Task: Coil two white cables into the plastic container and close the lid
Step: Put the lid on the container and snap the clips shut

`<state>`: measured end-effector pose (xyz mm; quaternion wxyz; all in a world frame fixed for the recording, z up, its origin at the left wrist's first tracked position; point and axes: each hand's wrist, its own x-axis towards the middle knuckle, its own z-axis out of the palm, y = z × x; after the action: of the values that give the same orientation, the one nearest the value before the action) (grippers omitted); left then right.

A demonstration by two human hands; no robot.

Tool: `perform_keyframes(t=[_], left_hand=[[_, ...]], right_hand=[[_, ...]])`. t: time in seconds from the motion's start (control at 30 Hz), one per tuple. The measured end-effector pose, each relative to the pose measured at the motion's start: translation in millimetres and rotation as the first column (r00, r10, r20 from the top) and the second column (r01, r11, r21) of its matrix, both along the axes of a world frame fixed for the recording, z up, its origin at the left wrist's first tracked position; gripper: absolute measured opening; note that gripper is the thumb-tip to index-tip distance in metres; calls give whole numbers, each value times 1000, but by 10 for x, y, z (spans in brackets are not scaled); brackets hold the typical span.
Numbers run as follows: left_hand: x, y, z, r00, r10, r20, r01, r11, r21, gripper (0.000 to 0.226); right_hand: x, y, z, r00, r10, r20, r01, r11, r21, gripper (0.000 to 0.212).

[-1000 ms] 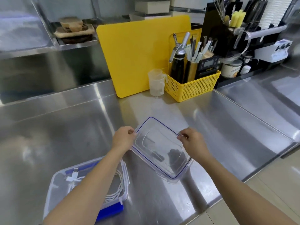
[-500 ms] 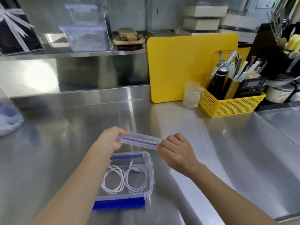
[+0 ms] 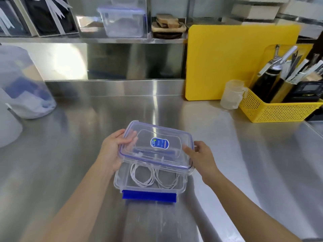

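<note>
1. The left hand (image 3: 113, 151) grips the lid (image 3: 157, 145) at its left edge, thumb on top and fingers beneath, showing through the clear plastic. The right hand (image 3: 201, 156) holds the right edge, fingers curled round the rim.
2. The lid sits in the centre of the frame, long axis left to right. It hangs over the far part of the box (image 3: 150, 182) and is not seated; its near edge is raised, so it must come toward the bottom of the frame and down. Both hands are equally near.
3. Both cables (image 3: 153, 177) lie coiled side by side in the box; its blue latch (image 3: 148, 195) hangs open at the near side on the counter (image 3: 52, 154).
4. Half a second ago the lid was seen edge-on, above the box's far rim; now it lies nearly flat, label up, lower over the box.
</note>
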<state>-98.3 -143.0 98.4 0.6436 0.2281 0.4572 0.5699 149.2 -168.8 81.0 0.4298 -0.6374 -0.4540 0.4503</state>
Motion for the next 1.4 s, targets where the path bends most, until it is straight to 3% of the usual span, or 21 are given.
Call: perform_keyframes(t=[0.1,0.2,0.3,0.4,0.53,0.8,1.0,1.17,1.3,1.4], left_hand=[[-84,-138,-92,954,-4,-299,9,1000,17,38],[-136,-249,-244,888,-40,-458,39,999,-13,34],[-199,-324,-392,869,-75,-489,69,997,-30,38],[-198,-404,-473,863,-114,-492,104,993,-48,37],[-158,-448,-539,869,-116,-481,107,993,-45,33],[-114,-505,-598,791,-143,-595,116,990,-84,28],[-248,-591,-566,531,-369,-763,257,928,-270,38],[-225,-640,-530,377,-357,-855,281,923,-261,36],[-237,-651,-519,390,-370,-843,315,914,-256,38],[-244,-641,-521,500,-389,-774,333,911,-243,35]], right_hand=[[-85,-92,-71,987,49,153,-59,997,58,19],[-171,-159,-142,960,70,273,-103,989,108,23],[-250,-195,-230,917,78,391,-128,987,102,5],[-267,-196,-320,854,50,517,-105,991,79,28],[-235,-245,-361,817,54,574,-100,994,48,32],[-211,-293,-442,823,50,566,-57,998,-6,41],[-176,-315,-502,842,132,523,-83,990,-116,41],[-176,-320,-525,836,146,529,-103,989,-110,37],[-172,-294,-497,827,173,534,-126,984,-124,36],[-141,-255,-470,838,190,511,-141,981,-132,39]])
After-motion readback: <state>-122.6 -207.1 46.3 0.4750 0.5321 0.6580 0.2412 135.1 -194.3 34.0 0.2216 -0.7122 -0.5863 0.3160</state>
